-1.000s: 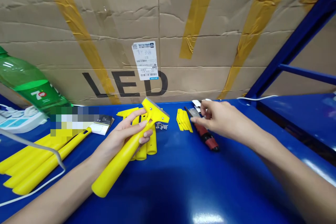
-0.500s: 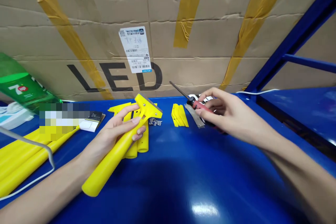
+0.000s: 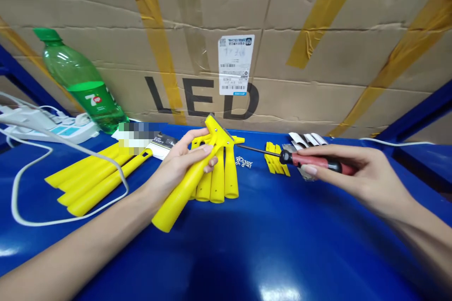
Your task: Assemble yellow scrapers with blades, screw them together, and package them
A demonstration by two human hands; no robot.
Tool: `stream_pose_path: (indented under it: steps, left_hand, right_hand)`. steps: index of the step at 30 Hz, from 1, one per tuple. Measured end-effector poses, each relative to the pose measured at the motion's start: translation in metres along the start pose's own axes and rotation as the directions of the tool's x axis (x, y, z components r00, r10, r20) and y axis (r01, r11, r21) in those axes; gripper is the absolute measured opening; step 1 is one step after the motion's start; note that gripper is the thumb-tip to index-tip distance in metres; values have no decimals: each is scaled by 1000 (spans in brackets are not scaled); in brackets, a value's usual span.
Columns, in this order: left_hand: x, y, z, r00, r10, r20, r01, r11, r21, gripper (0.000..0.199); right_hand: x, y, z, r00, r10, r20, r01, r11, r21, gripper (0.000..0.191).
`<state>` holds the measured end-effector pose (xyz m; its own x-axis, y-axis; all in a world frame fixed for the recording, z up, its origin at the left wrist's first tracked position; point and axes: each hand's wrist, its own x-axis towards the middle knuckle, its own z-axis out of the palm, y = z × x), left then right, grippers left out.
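My left hand (image 3: 190, 157) is wrapped round a yellow scraper (image 3: 176, 193), its head tilted up with two screws and a dark blade edge. A screwdriver (image 3: 326, 162) with a red and black handle is gripped by my right hand (image 3: 353, 164). Its shaft points left, the tip close to the lower screw on the scraper head; whether it touches cannot be made out. Behind and under the scraper lie several yellow handles (image 3: 231, 174). Small metal nuts or screws (image 3: 243, 162) lie right of them, then yellow flat pieces (image 3: 277, 157).
A cardboard box (image 3: 282, 103) stands behind the blue table (image 3: 226, 254). At left are a green bottle (image 3: 95, 94), a power strip (image 3: 63, 129), a white cable (image 3: 16, 188) and more yellow handles (image 3: 102, 183). White curved pieces (image 3: 310, 139) lie at right.
The view has swung left, showing more of the bottle and power strip. My right hand has brought the screwdriver to the scraper head; its shaft now lies nearly level.
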<state>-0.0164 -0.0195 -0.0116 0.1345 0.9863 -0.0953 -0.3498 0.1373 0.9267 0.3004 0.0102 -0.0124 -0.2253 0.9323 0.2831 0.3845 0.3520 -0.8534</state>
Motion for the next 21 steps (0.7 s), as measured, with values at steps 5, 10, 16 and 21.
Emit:
stream_pose_path:
  steps: [5, 10, 16, 21]
  left_hand:
    - [-2, -2, 3, 999, -5, 36, 6, 999, -35, 47]
    - [-2, -4, 2, 999, -27, 30, 29, 999, -45, 47]
    - [-4, -4, 6, 1000, -9, 15, 9, 1000, -27, 44]
    - [-7, -5, 9, 1000, -2, 1, 2, 999, 47, 40]
  right_hand:
    - [-2, -2, 8, 1000, -4, 6, 4, 999, 48, 27]
    - [-2, 0, 7, 1000, -5, 8, 5, 999, 54, 27]
    - [-2, 1, 6, 998, -41, 54, 38, 998, 45, 27]
    - [-4, -9, 0, 968, -246, 54, 252, 938, -238, 22]
